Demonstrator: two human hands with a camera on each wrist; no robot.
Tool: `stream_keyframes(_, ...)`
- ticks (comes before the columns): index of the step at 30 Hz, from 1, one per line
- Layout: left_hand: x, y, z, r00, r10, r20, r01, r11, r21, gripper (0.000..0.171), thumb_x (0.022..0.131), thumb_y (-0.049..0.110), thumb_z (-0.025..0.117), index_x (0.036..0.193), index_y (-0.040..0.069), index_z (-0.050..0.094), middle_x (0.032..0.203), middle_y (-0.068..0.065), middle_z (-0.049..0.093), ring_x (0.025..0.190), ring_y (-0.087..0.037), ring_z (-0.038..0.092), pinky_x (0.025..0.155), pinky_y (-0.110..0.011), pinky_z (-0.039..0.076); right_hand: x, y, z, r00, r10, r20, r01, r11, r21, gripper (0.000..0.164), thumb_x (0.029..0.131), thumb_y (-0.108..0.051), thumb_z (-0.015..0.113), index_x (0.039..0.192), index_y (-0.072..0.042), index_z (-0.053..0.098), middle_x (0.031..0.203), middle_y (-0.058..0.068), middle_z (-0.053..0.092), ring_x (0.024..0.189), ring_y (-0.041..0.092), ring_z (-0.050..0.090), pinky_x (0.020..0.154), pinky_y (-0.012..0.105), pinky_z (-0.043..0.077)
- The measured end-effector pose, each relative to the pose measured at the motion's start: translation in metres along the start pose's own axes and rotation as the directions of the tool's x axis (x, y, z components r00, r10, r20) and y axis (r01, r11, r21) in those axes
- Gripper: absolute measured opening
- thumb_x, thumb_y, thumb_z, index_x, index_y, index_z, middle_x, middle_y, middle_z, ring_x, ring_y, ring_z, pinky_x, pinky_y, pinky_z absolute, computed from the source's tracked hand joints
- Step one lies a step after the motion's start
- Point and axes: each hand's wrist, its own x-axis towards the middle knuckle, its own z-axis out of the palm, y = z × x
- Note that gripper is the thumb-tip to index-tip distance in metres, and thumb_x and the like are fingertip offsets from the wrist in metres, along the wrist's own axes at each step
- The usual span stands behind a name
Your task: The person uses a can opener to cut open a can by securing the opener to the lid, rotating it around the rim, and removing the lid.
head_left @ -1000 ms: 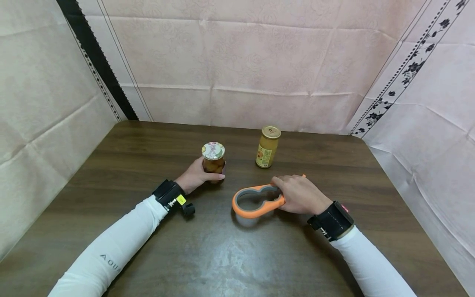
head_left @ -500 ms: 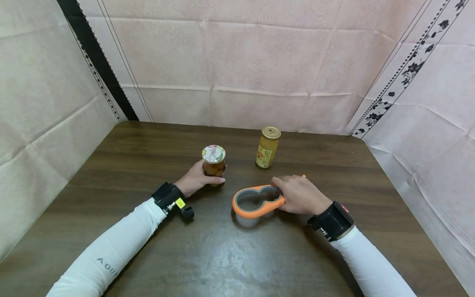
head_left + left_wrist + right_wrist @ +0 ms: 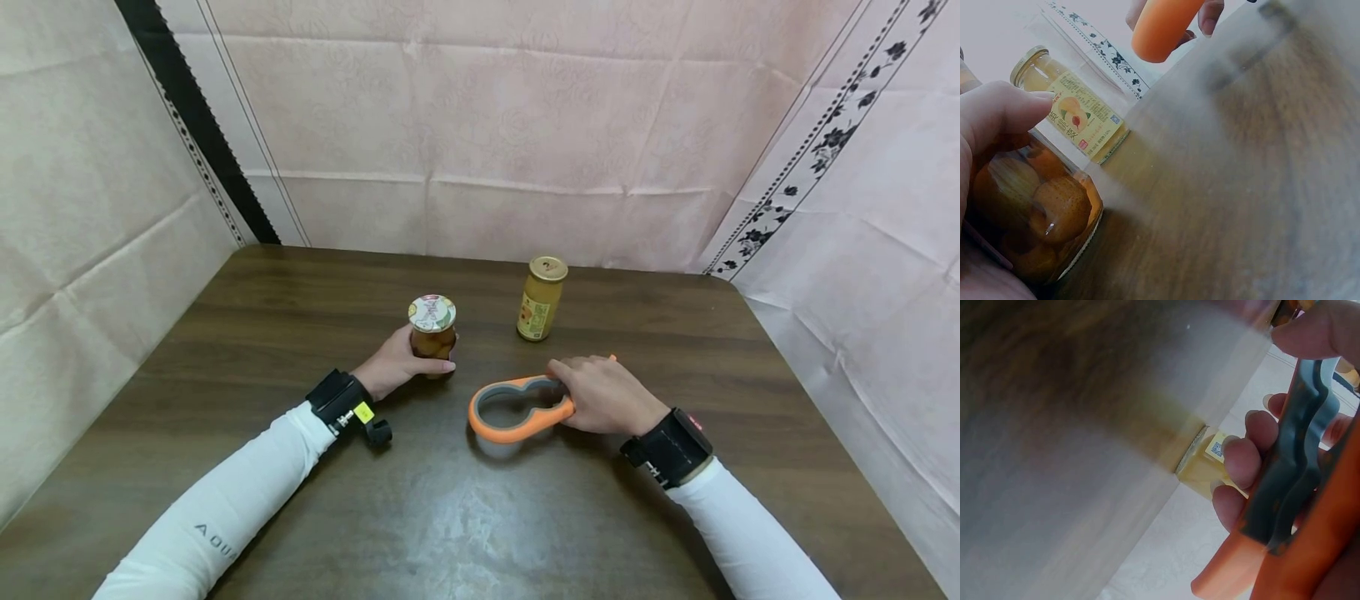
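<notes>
My left hand (image 3: 393, 364) grips a glass jar of round brown fruit (image 3: 432, 343) with a patterned white lid, holding it upright at the table. In the left wrist view the thumb lies across the glass of this fruit jar (image 3: 1054, 203). To the right, my right hand (image 3: 606, 393) grips an orange jar opener (image 3: 504, 435) with grey scalloped inner edges. The opener's looped end points left, held just above the table. In the right wrist view, fingers curl round the orange-and-grey handles (image 3: 1279, 469). The opener and the fruit jar are apart.
A taller jar with a gold lid and yellow label (image 3: 536, 307) stands behind, between the two hands. The brown wooden table (image 3: 360, 533) reaches back to a pale cloth backdrop (image 3: 525, 125), with cloth at both sides too.
My left hand has shifted the fruit jar slightly toward me, and its lid has turned a little. The right hand and the jar opener have stayed nearly still.
</notes>
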Motion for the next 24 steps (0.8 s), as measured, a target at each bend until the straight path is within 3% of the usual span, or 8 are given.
stream_keyframes(14, -0.0073, -0.0024, -0.0015, 1.0, -0.014, 0.011, 0.014, 1.0, -0.003, 0.08, 0.087, 0.017, 0.082, 0.152, 0.013, 0.035, 0.148, -0.013, 0.05, 0.136, -0.032, 0.048, 0.118, -0.051, 0.036, -0.0008, -0.0049, 0.0055, 0.999, -0.027, -0.026, 0.027, 0.999, -0.023, 0.04, 0.073, -0.029, 0.081, 0.106, -0.017, 0.062, 0.088, -0.005, 0.067, 0.073, 0.011, 0.058, 0.064, 0.031, 0.051)
stream_keyframes(24, -0.0024, -0.0009, -0.0006, 1.0, 0.001, 0.028, 0.0, 1.0, -0.021, 0.08, 0.085, 0.016, 0.083, 0.151, 0.013, 0.037, 0.147, -0.013, 0.052, 0.135, -0.031, 0.049, 0.117, -0.049, 0.037, -0.002, -0.0032, 0.0011, 1.0, -0.006, -0.029, 0.006, 1.0, -0.021, 0.039, 0.073, -0.027, 0.08, 0.106, -0.017, 0.063, 0.089, -0.005, 0.068, 0.071, 0.01, 0.055, 0.063, 0.03, 0.049)
